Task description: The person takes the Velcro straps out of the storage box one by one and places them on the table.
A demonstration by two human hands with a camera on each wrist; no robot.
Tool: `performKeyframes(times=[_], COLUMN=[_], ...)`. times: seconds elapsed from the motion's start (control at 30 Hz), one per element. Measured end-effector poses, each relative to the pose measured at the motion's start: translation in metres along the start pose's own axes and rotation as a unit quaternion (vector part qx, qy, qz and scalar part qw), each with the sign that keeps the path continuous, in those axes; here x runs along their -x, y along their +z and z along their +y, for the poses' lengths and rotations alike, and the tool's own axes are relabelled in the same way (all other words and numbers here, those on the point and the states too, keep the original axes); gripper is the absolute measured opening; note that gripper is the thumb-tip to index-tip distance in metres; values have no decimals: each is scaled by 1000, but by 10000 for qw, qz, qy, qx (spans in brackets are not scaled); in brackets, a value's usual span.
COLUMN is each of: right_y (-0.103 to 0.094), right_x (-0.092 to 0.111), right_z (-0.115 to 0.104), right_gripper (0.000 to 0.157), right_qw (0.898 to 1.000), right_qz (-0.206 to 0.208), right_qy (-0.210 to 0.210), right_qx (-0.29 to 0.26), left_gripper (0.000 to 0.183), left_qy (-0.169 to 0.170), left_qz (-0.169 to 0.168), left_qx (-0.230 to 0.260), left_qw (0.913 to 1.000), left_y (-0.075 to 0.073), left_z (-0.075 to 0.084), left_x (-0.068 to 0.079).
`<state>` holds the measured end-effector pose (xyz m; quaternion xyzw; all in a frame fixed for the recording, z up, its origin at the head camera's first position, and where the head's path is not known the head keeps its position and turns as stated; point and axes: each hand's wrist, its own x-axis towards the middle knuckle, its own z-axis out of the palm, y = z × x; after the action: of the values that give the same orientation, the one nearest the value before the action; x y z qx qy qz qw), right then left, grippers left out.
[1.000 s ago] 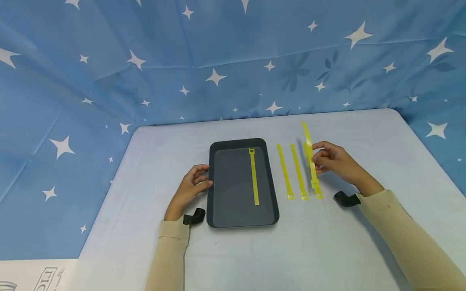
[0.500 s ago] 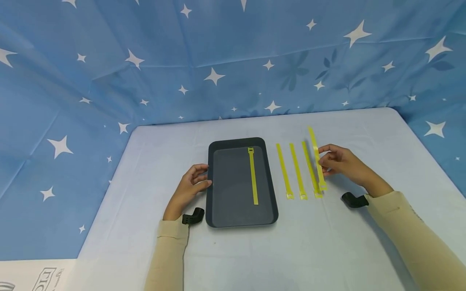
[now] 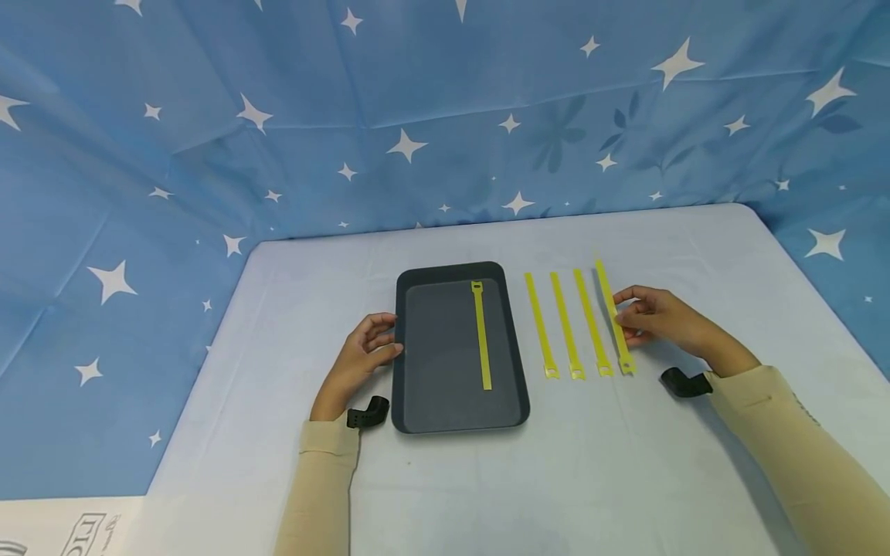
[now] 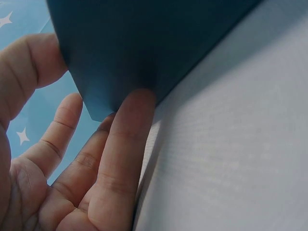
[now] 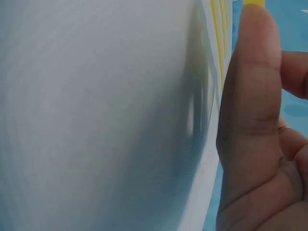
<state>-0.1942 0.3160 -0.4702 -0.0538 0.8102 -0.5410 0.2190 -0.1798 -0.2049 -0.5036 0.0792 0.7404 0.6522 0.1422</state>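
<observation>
My right hand (image 3: pixel 664 320) pinches a yellow cable strap (image 3: pixel 615 318) by its right side, thumb and fingers on its middle. This strap has a slotted head at the near end and hangs just over the cloth, its shadow beside it. Left of it, three similar yellow straps (image 3: pixel 566 324) lie in a row, heads toward me. Another strap (image 3: pixel 483 336) lies inside the dark grey tray (image 3: pixel 445 427), head at the far end. My left hand (image 3: pixel 361 355) touches the tray's left wall; in the left wrist view the fingers (image 4: pixel 126 139) rest against its outer side.
A white cloth (image 3: pixel 445 494) covers the table. Behind and to the sides hangs a blue curtain (image 3: pixel 313 116) with white stars. A printed white sheet (image 3: pixel 69 529) shows at the lower left. Black wrist devices sit on both wrists.
My right hand has moved right and toward me, lowering the strap from above the row to the right of the third strap. The left hand stays at the tray.
</observation>
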Motion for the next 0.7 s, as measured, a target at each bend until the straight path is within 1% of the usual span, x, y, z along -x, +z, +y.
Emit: performKeyframes(times=[0.13,0.3,0.47,0.7], right_y=[-1,-2,-1,1], right_x=[-1,-1,-2,-1], right_z=[1,4,3,-1], right_gripper=[47,47,47,47], right_qw=[9997,9988,9982,9979], right_qz=[-68,-98,-81,-76], right_qy=[223,455,528,546], right_qx=[-2,165,254,343], left_gripper=[58,58,58,58], left_qy=[15,24,-9,-48], left_qz=[-16,-26,-9,24], left_qx=[22,77,91,-30], left_qw=[10000,10000,10000,10000], left_y=[0,0,0,0], left_z=[-1,1,1,1], left_x=[0,0,0,0])
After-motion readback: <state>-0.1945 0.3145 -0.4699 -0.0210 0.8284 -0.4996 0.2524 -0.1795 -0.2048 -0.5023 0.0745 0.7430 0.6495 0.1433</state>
